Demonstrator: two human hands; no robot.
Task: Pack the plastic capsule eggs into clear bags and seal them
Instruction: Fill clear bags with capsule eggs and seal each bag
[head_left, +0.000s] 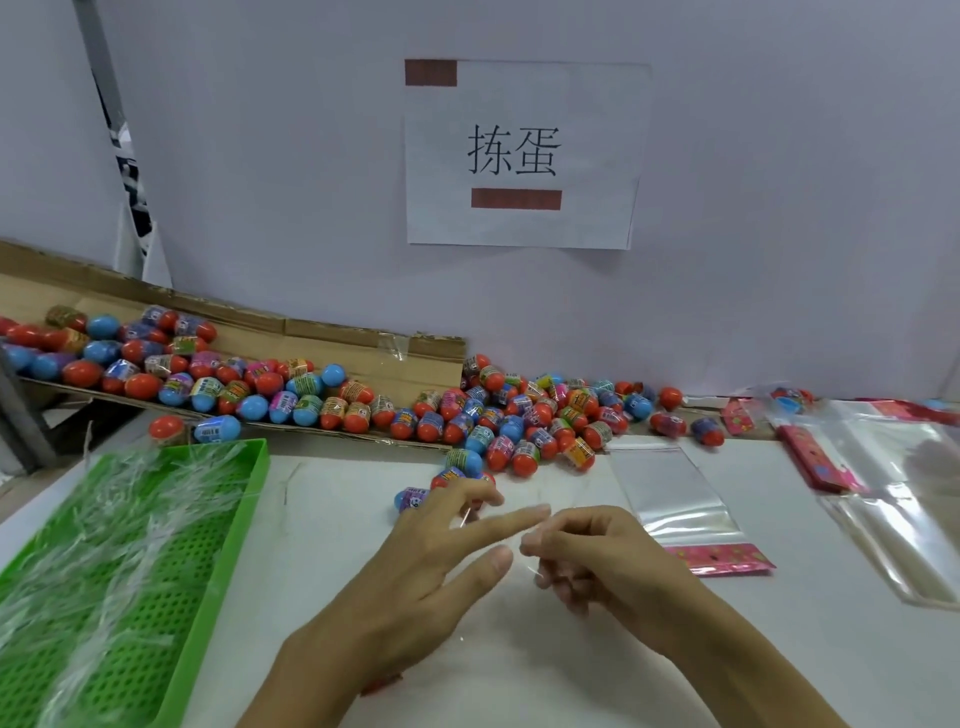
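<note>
dozens of eggs (524, 421), red and blue with printed wraps, lie heaped at the back of the bench (363, 545) and spill out of a flattened cardboard box (322, 338) on the left. a green tray (218, 561) with a perforated floor sits at the near left, strewn with thin clear strips (104, 519). at the far right lies a loose stack of clear bags (893, 499) beside red-and-pink header cards (821, 462). one bag (670, 493) with a pink printed edge lies flat just right of the hands.

the bench top is white; behind it stands a pale wall with a paper sign (524, 156) bearing two large characters and two brown bars.

both hands meet near the middle of the bench. the left hand (431, 561) is released, its fingers stretched toward the right. the right hand (587, 556) has its fingers curled and seems to pinch a thin clear sliver (519, 545) against the left fingertips, though it is too faint to be sure. two or three eggs lie just behind the left fingers, partly hidden by them; the main heap is a little farther back.
</note>
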